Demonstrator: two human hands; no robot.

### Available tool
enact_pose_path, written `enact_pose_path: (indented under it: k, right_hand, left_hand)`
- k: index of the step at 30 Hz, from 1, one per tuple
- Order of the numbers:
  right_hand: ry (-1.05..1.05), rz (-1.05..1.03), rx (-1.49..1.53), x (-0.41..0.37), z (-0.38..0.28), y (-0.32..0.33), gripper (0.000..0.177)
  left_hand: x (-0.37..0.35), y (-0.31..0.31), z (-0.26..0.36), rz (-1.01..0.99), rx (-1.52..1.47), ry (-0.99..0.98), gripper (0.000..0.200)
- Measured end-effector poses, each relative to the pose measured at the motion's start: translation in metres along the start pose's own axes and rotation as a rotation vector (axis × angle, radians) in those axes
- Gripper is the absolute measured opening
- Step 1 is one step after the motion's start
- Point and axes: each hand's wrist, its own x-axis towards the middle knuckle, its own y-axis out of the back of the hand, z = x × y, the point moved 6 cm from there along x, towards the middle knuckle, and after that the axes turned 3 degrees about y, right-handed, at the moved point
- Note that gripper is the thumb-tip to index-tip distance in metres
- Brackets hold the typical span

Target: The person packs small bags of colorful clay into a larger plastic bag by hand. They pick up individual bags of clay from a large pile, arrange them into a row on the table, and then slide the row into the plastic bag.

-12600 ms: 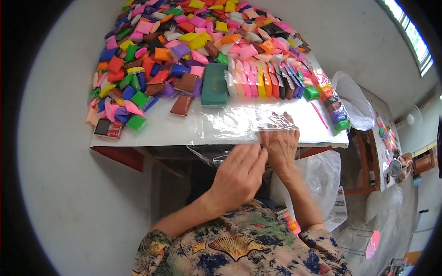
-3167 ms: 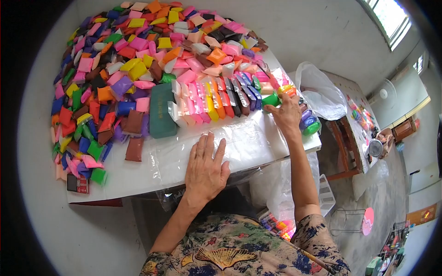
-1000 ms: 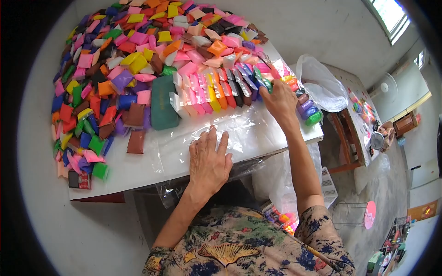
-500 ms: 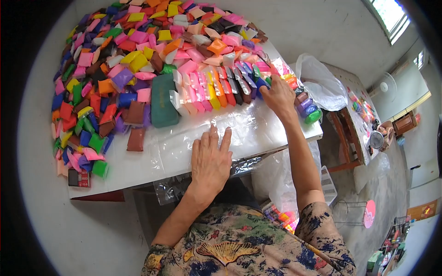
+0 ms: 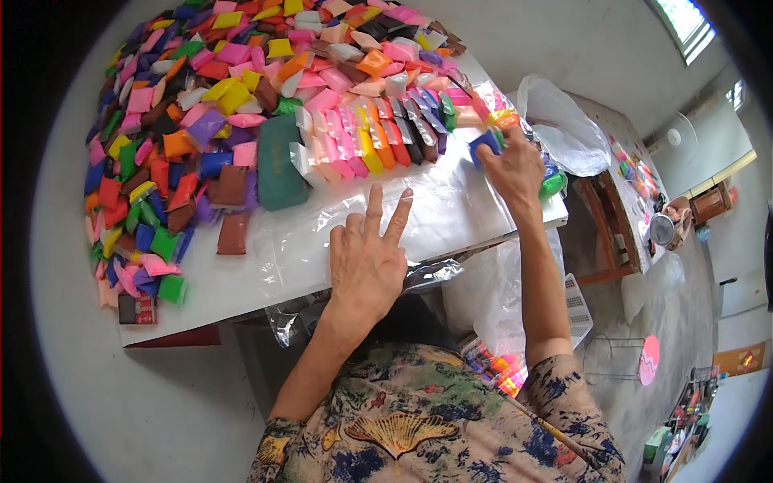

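My left hand (image 5: 366,262) lies with its fingers spread on a clear plastic bag (image 5: 310,233) at the front of the white table. My right hand (image 5: 515,165) pinches a small blue packet (image 5: 485,147), with a bit of green showing beside it, over the table's right end. Between the hands and the big pile runs a neat row of coloured packets, among them a yellow packet (image 5: 369,151) and an orange packet (image 5: 384,149). A dark green case (image 5: 282,165) stands against the row's left end. Under my right hand, more packets are partly hidden, including a green packet (image 5: 552,184).
A heap of loose coloured packets (image 5: 233,97) covers the table's back and left. A red and black box (image 5: 138,309) sits at the front left corner. A white plastic bag (image 5: 564,129) rests beyond the right edge. A stool (image 5: 649,360) stands on the floor.
My right hand has moved right, away from the row's end, carrying the blue packet and what looks like a green one. My left hand stays on the plastic, its fingers spread wider.
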Motion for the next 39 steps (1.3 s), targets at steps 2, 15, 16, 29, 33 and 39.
enact_pose_path:
  k: [2, 15, 16, 29, 33, 39]
  right_hand:
    - [-0.021, 0.165, 0.167, -0.026, 0.003, 0.028, 0.041]
    - [0.334, 0.263, 0.465, -0.140, -0.070, 0.020, 0.051]
    - [0.332, 0.277, 0.374, -0.141, -0.070, 0.022, 0.051]
    - [0.032, 0.072, 0.118, -0.122, -0.071, 0.016, 0.040]
    - [0.031, 0.031, 0.128, -0.116, -0.069, 0.018, 0.042]
    - [0.033, 0.036, 0.128, -0.113, -0.069, 0.014, 0.042]
  left_hand:
    - [0.001, 0.000, -0.001, -0.020, -0.014, 0.008, 0.080]
    - [0.002, 0.005, -0.010, -0.082, -0.110, 0.041, 0.081]
    - [0.000, 0.004, -0.009, -0.081, -0.106, 0.033, 0.079]
    - [0.001, -0.004, -0.003, -0.150, -0.072, -0.027, 0.050]
    - [-0.001, 0.007, -0.003, -0.190, -0.171, -0.055, 0.045]
    - [0.005, 0.021, 0.015, -0.166, -0.164, -0.064, 0.041]
